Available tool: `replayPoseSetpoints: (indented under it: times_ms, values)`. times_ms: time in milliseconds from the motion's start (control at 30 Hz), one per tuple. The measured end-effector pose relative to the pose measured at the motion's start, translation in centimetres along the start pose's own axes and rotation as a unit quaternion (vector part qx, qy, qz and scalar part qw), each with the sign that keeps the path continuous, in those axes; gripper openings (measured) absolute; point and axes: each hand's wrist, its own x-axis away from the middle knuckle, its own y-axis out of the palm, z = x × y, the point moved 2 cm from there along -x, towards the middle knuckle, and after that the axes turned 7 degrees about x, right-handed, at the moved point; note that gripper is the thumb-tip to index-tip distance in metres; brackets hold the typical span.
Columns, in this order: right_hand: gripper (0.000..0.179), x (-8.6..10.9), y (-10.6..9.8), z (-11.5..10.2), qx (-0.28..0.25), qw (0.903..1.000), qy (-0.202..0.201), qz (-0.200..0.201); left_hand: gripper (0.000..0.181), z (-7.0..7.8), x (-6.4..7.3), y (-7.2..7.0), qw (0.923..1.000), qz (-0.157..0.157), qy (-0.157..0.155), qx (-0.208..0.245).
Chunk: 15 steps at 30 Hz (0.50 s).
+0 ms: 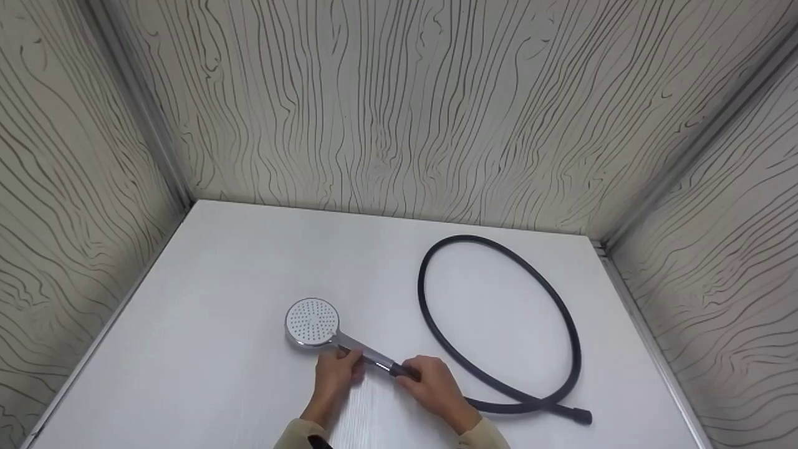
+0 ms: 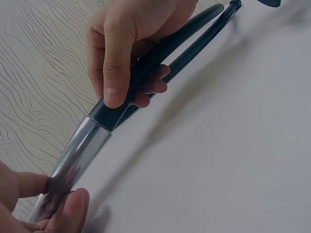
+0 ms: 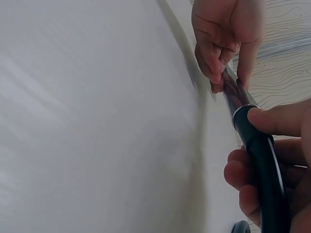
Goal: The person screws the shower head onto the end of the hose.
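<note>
A chrome hand shower (image 1: 313, 322) with a round, white, dotted spray face lies at the centre left in the head view, face up. My left hand (image 1: 336, 374) pinches its silver handle (image 2: 80, 150) between thumb and fingers. At the handle's lower end, my right hand (image 1: 433, 386) grips the black end of a shower hose (image 3: 257, 145). The black hose end meets the chrome handle end in line, with no gap showing in the left wrist view. From under my right hand the hose runs off to the right.
The hose makes one large loop (image 1: 576, 349) on the right of the white table (image 1: 237, 268), crossing itself near its free black end (image 1: 583, 416). Wood-grain panels (image 1: 374, 112) stand behind and on both sides, with metal rails (image 1: 137, 106) at the corners.
</note>
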Motion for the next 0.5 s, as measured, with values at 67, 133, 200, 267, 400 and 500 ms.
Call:
replayPoseSetpoints:
  times_ms: [67,133,200,267,400,500]
  values:
    - [0.010,0.04,0.10,0.09,0.001,1.0000,0.003,-0.004,0.021,-0.23,-0.10,-0.02,1.0000,-0.003,-0.003,0.002]
    - [0.010,0.08,0.16,0.17,0.001,1.0000,0.005,-0.007,0.021,-0.38,-0.18,-0.05,0.9999,-0.009,-0.005,0.006]
    - [0.011,0.12,0.20,0.23,0.002,1.0000,0.001,-0.006,0.021,-0.52,-0.26,-0.06,0.9998,-0.013,-0.006,0.012]
    - [0.012,0.13,0.22,0.28,0.004,1.0000,-0.006,-0.004,0.021,-0.57,-0.29,-0.07,0.9997,-0.017,-0.009,0.015]
    - [0.013,0.12,0.32,0.37,0.006,0.9999,-0.015,-0.001,0.022,-0.50,-0.23,-0.12,0.9994,-0.021,-0.020,0.017]
    - [0.013,0.16,0.38,0.43,0.005,0.9999,-0.015,-0.003,0.023,-0.43,-0.18,-0.23,0.9993,-0.023,-0.030,-0.004]
